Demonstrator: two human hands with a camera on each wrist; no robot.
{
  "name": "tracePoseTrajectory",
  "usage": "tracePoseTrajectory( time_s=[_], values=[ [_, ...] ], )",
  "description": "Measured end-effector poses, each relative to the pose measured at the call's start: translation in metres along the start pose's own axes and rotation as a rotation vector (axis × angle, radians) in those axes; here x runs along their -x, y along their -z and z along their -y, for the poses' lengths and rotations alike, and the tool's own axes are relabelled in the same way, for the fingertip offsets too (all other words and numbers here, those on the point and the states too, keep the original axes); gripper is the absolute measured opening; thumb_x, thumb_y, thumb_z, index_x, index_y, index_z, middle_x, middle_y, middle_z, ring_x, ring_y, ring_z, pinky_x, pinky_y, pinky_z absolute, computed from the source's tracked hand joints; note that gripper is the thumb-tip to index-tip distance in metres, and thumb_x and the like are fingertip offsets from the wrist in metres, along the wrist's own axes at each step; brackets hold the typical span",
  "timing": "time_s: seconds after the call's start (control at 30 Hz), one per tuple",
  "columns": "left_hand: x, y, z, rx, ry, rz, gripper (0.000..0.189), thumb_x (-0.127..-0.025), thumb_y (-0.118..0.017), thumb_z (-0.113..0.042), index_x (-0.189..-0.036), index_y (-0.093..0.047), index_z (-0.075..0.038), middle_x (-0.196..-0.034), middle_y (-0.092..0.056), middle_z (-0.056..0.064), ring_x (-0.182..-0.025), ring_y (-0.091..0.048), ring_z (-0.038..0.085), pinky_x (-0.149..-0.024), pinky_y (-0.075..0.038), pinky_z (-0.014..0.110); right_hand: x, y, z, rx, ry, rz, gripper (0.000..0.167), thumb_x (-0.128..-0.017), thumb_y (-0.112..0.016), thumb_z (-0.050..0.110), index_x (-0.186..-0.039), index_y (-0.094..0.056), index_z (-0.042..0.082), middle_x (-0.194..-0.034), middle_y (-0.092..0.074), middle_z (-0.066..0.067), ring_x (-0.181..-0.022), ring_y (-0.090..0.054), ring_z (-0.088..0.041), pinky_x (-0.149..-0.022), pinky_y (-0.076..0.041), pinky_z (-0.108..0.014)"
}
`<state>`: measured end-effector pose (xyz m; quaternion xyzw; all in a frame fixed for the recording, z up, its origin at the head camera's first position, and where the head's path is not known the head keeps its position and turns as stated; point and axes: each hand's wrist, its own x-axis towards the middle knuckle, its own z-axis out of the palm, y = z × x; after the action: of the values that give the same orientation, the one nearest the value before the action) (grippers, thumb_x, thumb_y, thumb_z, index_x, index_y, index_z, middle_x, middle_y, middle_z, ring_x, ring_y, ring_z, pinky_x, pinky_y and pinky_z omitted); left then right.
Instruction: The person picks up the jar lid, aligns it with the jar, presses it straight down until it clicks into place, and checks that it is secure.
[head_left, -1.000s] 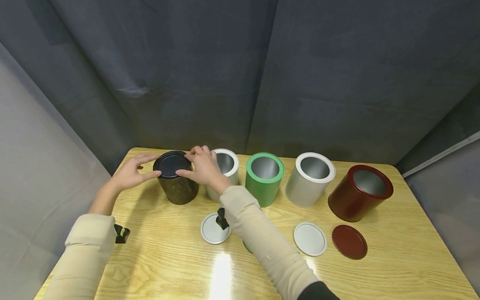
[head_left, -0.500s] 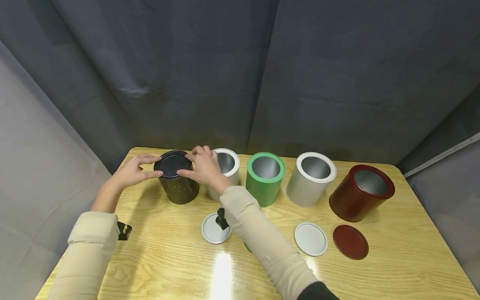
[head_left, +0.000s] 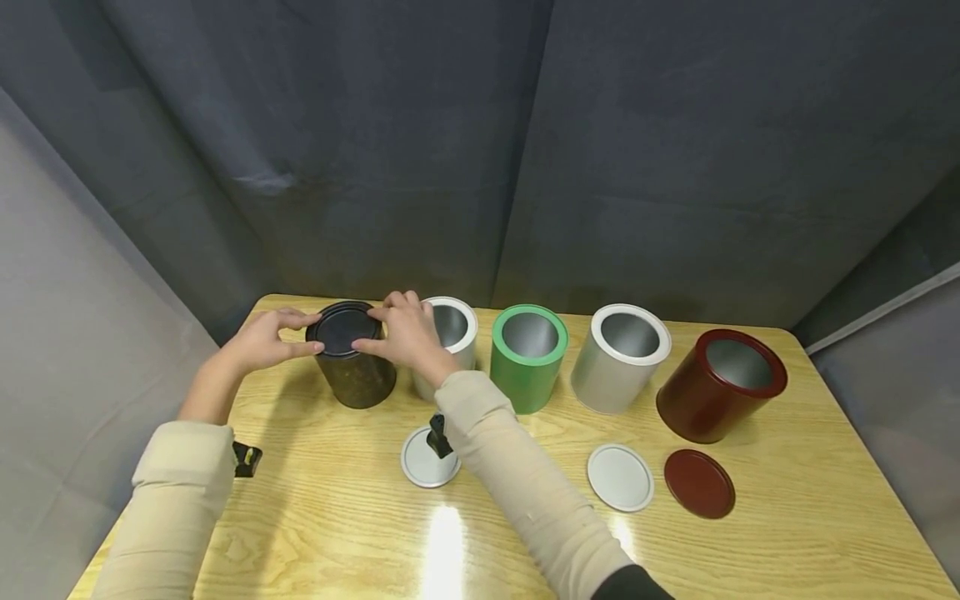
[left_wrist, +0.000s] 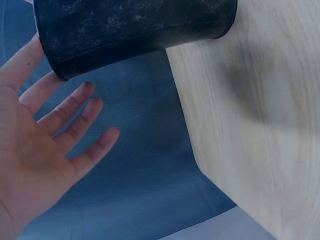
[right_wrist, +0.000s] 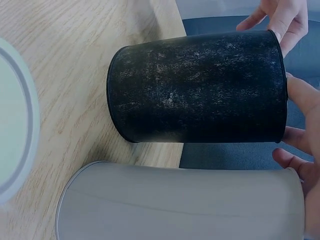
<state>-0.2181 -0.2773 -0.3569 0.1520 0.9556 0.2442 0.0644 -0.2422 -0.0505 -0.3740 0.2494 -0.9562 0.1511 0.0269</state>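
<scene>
A black can point(head_left: 358, 383) with a mottled side stands upright at the table's back left, its black lid point(head_left: 345, 332) on top. My left hand point(head_left: 266, 340) touches the lid's left edge with thumb and forefinger. In the left wrist view, that hand's other fingers point(left_wrist: 75, 112) spread out straight beside the can. From the right, my right hand point(head_left: 408, 333) rests thumb and forefinger on the lid's rim. Its other fingers lie over the rim of the adjacent pale can point(head_left: 457, 325), as the right wrist view also shows.
To the right stand an uncapped green can point(head_left: 527, 387), a white can point(head_left: 611, 383) and a dark red can point(head_left: 693, 400). In front lie a white lid point(head_left: 426, 468), another white lid point(head_left: 620, 477) and a dark red lid point(head_left: 700, 483). Grey curtains point(head_left: 637, 167) hang behind the table.
Both hands keep their places on the black lid. The right forearm has shifted slightly left, and the sliver of green lid formerly visible beside it is now hidden.
</scene>
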Motion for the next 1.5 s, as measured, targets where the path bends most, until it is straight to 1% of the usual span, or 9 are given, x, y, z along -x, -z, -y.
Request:
tracePoseTrajectory(
  time_s=[0.2, 0.3, 0.4, 0.57, 0.7, 0.93, 1.07, 1.33, 1.5],
  values=[
    [0.000, -0.007, 0.004, 0.038, -0.055, -0.042, 0.056, -0.086, -0.063, -0.030, -0.130, -0.048, 0.001, -0.126, -0.046, 0.026, -0.110, -0.045, 0.040, -0.085, -0.040, 0.054, 0.001, 0.001, -0.002, -0.008, 0.003, 0.001, 0.062, -0.077, -0.057, 0.062, -0.126, -0.057, 0.023, -0.115, -0.048, 0.001, -0.104, -0.037, -0.017, -0.085, -0.029, -0.035],
    [-0.002, -0.009, 0.006, 0.070, -0.073, -0.035, 0.058, -0.086, -0.063, -0.029, -0.133, -0.045, -0.001, -0.126, -0.046, 0.025, -0.110, -0.045, 0.039, -0.083, -0.041, 0.055, 0.000, 0.001, -0.003, -0.001, 0.004, 0.007, 0.063, -0.077, -0.057, 0.063, -0.127, -0.056, 0.024, -0.115, -0.048, 0.001, -0.104, -0.036, -0.017, -0.084, -0.029, -0.035],
    [-0.004, -0.011, 0.006, 0.074, -0.085, -0.022, 0.063, -0.084, -0.065, -0.031, -0.135, -0.043, -0.002, -0.127, -0.045, 0.025, -0.112, -0.044, 0.038, -0.084, -0.041, 0.054, 0.000, 0.001, -0.003, 0.006, 0.004, 0.020, 0.065, -0.076, -0.057, 0.063, -0.128, -0.054, 0.025, -0.116, -0.047, 0.001, -0.104, -0.036, -0.017, -0.084, -0.029, -0.034],
    [-0.007, -0.012, 0.005, 0.057, -0.071, -0.012, 0.067, -0.081, -0.068, -0.032, -0.135, -0.042, -0.002, -0.127, -0.045, 0.026, -0.113, -0.045, 0.039, -0.086, -0.039, 0.054, -0.001, 0.002, -0.003, 0.012, 0.009, 0.051, 0.066, -0.076, -0.057, 0.063, -0.131, -0.052, 0.026, -0.118, -0.045, 0.001, -0.105, -0.034, -0.018, -0.083, -0.028, -0.034],
    [-0.008, -0.011, 0.004, 0.086, -0.060, -0.006, 0.068, -0.080, -0.070, -0.030, -0.135, -0.043, -0.001, -0.129, -0.045, 0.026, -0.113, -0.044, 0.040, -0.089, -0.035, 0.055, -0.002, 0.003, -0.003, 0.012, 0.005, 0.062, 0.065, -0.076, -0.057, 0.063, -0.131, -0.051, 0.027, -0.119, -0.046, 0.001, -0.105, -0.034, -0.018, -0.083, -0.028, -0.035],
    [-0.010, -0.012, 0.005, 0.134, -0.059, -0.002, 0.067, -0.078, -0.072, -0.028, -0.132, -0.045, 0.001, -0.126, -0.049, 0.024, -0.111, -0.046, 0.041, -0.089, -0.036, 0.054, -0.002, 0.004, -0.002, -0.018, -0.004, 0.080, 0.064, -0.076, -0.059, 0.062, -0.130, -0.052, 0.027, -0.118, -0.046, 0.000, -0.104, -0.035, -0.018, -0.083, -0.028, -0.035],
    [-0.011, -0.012, 0.005, 0.141, -0.050, 0.002, 0.066, -0.078, -0.072, -0.027, -0.131, -0.046, 0.002, -0.123, -0.051, 0.024, -0.109, -0.047, 0.040, -0.089, -0.036, 0.053, -0.002, 0.004, -0.001, -0.027, -0.014, 0.083, 0.064, -0.076, -0.060, 0.061, -0.129, -0.053, 0.027, -0.118, -0.047, 0.000, -0.104, -0.035, -0.018, -0.083, -0.028, -0.035],
    [-0.011, -0.014, 0.004, 0.175, -0.060, -0.013, 0.064, -0.078, -0.072, -0.024, -0.130, -0.047, 0.002, -0.121, -0.051, 0.024, -0.107, -0.048, 0.039, -0.090, -0.036, 0.052, -0.002, 0.005, -0.002, -0.023, -0.018, 0.075, 0.064, -0.076, -0.060, 0.061, -0.129, -0.053, 0.027, -0.118, -0.047, 0.001, -0.105, -0.035, -0.018, -0.084, -0.027, -0.035],
    [-0.009, -0.013, 0.002, 0.187, -0.060, -0.001, 0.063, -0.079, -0.071, -0.024, -0.130, -0.046, 0.003, -0.122, -0.051, 0.024, -0.108, -0.047, 0.039, -0.089, -0.036, 0.053, -0.002, 0.004, -0.002, -0.013, -0.016, 0.075, 0.064, -0.076, -0.059, 0.062, -0.129, -0.053, 0.027, -0.116, -0.048, 0.001, -0.104, -0.035, -0.017, -0.083, -0.028, -0.035]
  ],
)
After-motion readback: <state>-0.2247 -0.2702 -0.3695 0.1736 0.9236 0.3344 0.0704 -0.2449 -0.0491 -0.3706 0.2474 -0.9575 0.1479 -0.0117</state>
